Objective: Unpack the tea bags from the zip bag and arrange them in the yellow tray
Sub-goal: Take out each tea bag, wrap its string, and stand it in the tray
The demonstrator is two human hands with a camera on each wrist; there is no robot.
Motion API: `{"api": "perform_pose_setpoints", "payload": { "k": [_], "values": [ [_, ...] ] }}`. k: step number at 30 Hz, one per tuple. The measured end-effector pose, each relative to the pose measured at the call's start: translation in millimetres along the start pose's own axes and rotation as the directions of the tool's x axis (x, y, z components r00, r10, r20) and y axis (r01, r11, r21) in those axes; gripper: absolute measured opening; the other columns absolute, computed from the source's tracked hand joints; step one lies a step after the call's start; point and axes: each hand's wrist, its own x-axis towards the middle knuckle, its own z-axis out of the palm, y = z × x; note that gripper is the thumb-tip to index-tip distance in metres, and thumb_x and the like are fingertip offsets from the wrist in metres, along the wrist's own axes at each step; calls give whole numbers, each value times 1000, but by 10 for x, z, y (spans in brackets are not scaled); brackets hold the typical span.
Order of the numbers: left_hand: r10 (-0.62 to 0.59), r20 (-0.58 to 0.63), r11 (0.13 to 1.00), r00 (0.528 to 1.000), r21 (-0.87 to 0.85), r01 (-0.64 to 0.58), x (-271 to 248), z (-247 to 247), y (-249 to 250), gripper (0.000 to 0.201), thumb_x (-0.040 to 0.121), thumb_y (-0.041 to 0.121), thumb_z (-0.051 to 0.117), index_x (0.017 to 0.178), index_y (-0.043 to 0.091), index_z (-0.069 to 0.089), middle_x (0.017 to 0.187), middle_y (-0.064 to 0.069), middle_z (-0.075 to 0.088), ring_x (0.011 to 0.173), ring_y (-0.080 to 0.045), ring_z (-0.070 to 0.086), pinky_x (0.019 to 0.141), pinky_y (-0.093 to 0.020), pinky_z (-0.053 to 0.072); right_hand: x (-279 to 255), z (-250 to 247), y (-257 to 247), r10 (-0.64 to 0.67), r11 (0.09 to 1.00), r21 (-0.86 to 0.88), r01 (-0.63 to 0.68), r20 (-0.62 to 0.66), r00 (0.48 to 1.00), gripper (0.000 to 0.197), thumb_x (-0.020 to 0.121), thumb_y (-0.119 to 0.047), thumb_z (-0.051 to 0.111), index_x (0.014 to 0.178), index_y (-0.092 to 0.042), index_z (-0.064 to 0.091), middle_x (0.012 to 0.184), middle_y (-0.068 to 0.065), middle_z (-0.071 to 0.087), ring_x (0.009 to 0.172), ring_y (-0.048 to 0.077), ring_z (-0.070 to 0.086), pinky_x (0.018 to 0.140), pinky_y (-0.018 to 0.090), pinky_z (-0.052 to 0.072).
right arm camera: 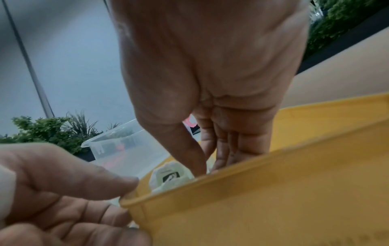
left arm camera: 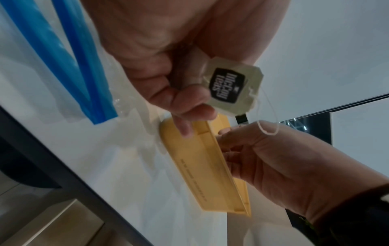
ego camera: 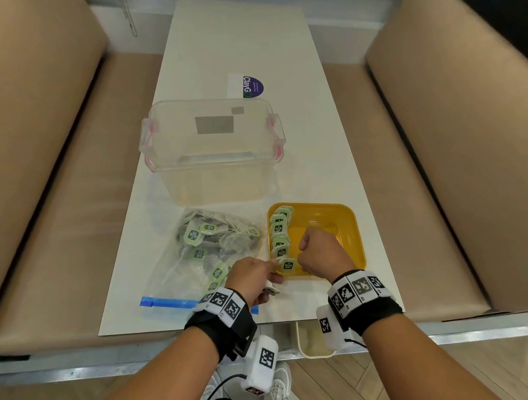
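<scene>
The yellow tray (ego camera: pixel 341 224) sits at the table's near right, with a row of green-tagged tea bags (ego camera: pixel 279 231) standing along its left wall. My right hand (ego camera: pixel 308 254) reaches down into the tray's near-left corner. Its thumb and fingers (right arm camera: pixel 219 154) close on the nearest tea bag (ego camera: pixel 288 265); the fingertips are hidden behind the tray rim (right arm camera: pixel 263 166). My left hand (ego camera: pixel 258 276) is just outside that corner. It grips a spare tea bag (left arm camera: pixel 233 86) in curled fingers, and one finger touches the tray's corner (left arm camera: pixel 179 126). The zip bag (ego camera: pixel 197 260) lies to the left, holding several tea bags.
A clear plastic tub (ego camera: pixel 214 149) with pink latches stands behind the zip bag and tray. A purple-and-white card (ego camera: pixel 248 85) lies farther back. The bag's blue zip strip (ego camera: pixel 165 301) runs along the table's front edge. Beige bench seats flank the narrow white table (ego camera: pixel 237 38).
</scene>
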Motion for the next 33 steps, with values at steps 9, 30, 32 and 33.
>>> {"api": "perform_pose_setpoints", "payload": {
  "k": [9,30,32,33],
  "values": [
    [-9,1,1000,1000,-3,9,-15,-15,4,22,94,28,66,99,7,63,81,-9,78,57,-23,46,44,-23,39,43,67,29,-10,998,62,9,27,1000,23,75,5,61,82,-17,57,85,7,67,73,22,71,65,36,60],
    [-49,-3,906,999,-422,43,-211,-235,10,28,102,32,55,98,5,61,88,-20,65,51,-19,53,44,-24,42,-637,-96,-269,-520,854,92,512,126,845,22,72,-38,83,84,-25,69,85,-12,58,76,7,58,69,23,50],
    [-29,9,886,1000,-462,30,-230,-230,25,29,102,31,55,96,4,62,83,-19,64,55,-22,57,45,-25,43,-720,8,-297,-578,814,24,581,148,803,23,73,-34,82,90,-23,70,82,-14,50,75,10,55,71,29,51],
    [-24,13,880,1000,-475,28,-251,-223,43,28,102,31,54,94,4,62,76,-16,64,57,-24,59,46,-25,43,-730,56,-304,-602,796,15,605,116,790,20,75,-29,80,91,-22,70,79,-15,48,74,12,54,72,34,51]
  ]
}}
